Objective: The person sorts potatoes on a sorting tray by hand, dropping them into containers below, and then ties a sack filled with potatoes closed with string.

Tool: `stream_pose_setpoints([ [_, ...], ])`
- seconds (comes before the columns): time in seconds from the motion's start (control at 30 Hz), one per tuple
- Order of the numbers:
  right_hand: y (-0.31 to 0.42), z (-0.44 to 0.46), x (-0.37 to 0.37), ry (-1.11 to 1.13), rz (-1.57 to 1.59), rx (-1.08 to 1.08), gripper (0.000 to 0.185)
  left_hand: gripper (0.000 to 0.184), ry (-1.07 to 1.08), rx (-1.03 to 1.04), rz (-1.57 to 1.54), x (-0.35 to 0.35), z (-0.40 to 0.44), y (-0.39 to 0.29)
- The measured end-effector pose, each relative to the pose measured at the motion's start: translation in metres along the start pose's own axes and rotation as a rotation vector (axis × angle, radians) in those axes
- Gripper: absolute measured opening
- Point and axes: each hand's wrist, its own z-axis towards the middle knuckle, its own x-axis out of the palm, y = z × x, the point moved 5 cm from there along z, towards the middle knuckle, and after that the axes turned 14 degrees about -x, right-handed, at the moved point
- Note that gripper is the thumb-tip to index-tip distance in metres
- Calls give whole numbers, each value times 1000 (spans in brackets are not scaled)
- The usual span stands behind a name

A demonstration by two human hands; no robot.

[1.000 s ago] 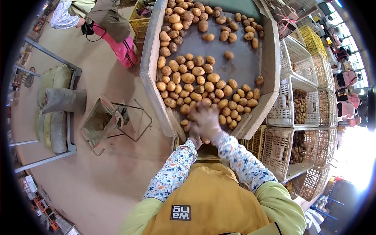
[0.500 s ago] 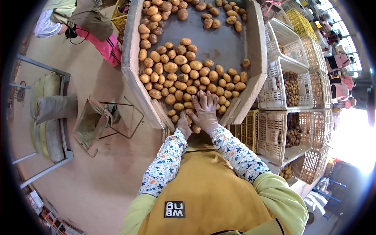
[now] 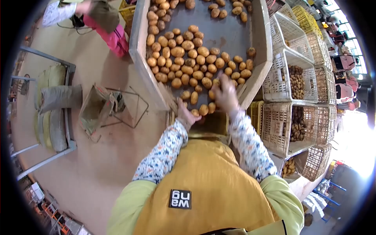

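Many potatoes point(image 3: 187, 69) lie on the grey bed of a wooden-sided sorting tray point(image 3: 197, 19), crowded toward its narrow front opening. My left hand point(image 3: 187, 113) is at the left of that opening, thumb raised apart from the fingers. Its fingers touch or lie just beside a potato point(image 3: 203, 109) and its neighbour at the lip. On the right side of the opening, my right hand point(image 3: 226, 94) is over the potatoes, blurred by motion, its fingers apart and angled forward. Whether it touches a potato is hard to see. Below the lip, a dark gap shows in front of my apron.
White plastic crates point(image 3: 276, 127) holding potatoes are stacked at the right, beside a yellow crate point(image 3: 256, 117). To the left are a folding metal frame with a sack point(image 3: 94, 109) and filled sacks point(image 3: 58, 98) on a rack. Another person point(image 3: 107, 33) stands at upper left.
My right hand has lifted and shifted right, off the front potatoes. A gap has opened among the potatoes near the lip. My left hand stays at the left edge, its fingers turned rightward.
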Motion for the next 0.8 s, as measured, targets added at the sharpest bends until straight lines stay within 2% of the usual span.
stream_pose_setpoints([
  [0.03, -20, 15, -1, -154, -246, -58, 65, 96, 17, 4, 49, -1, 3, -2],
  [0.1, -17, 55, 18, 64, 25, 285, 71, 93, -53, 2, 57, 7, -9, -3],
  [0.17, 27, 65, 43, 247, -296, 255, 74, 88, -95, 29, 117, -4, 5, -2],
  [0.2, 35, 62, 54, 253, -325, 183, 75, 84, -135, 46, 180, -11, 14, -4],
  [0.23, 36, 51, 65, 256, -356, 118, 76, 79, -73, 24, 195, -14, 20, -5],
  [0.3, 37, 12, 69, 371, -461, -228, 76, 77, 77, -35, 141, -4, 17, 2],
  [0.33, 27, -6, 71, 400, -514, -271, 74, 78, 97, -82, 162, -14, 24, 3],
  [0.37, 18, -24, 73, 445, -569, -316, 73, 77, -141, 357, 533, -26, 28, -10],
  [0.4, 11, -39, 69, 438, -504, -231, 72, 77, -155, 351, 500, -39, 31, -9],
  [0.43, 0, -50, 62, 427, -455, -134, 71, 76, -74, 288, 493, -43, 40, -9],
  [0.5, 1, -58, 61, 461, -512, -85, 69, 76, 104, 162, 503, -34, 46, -6],
  [0.57, 10, -56, 64, 513, -523, -37, 66, 66, -225, 732, 1245, -22, 10, -8],
  [0.6, 16, -55, 62, 481, -506, -38, 63, 66, -218, 724, 1254, -28, 16, -10],
  [0.7, 20, -59, 62, 497, -479, -100, 61, 72, 60, 31, 576, -52, 55, -6],
  [0.73, 17, -61, 60, 634, -366, -75, 61, 65, 102, 354, 946, -49, 50, -11],
  [0.77, 21, -44, 44, 633, -364, -81, 61, 63, 137, 685, 1307, -42, 35, -8],
  [0.8, 13, -27, 32, 702, -102, 139, 59, 69, 86, 423, 787, -22, 14, -12],
])
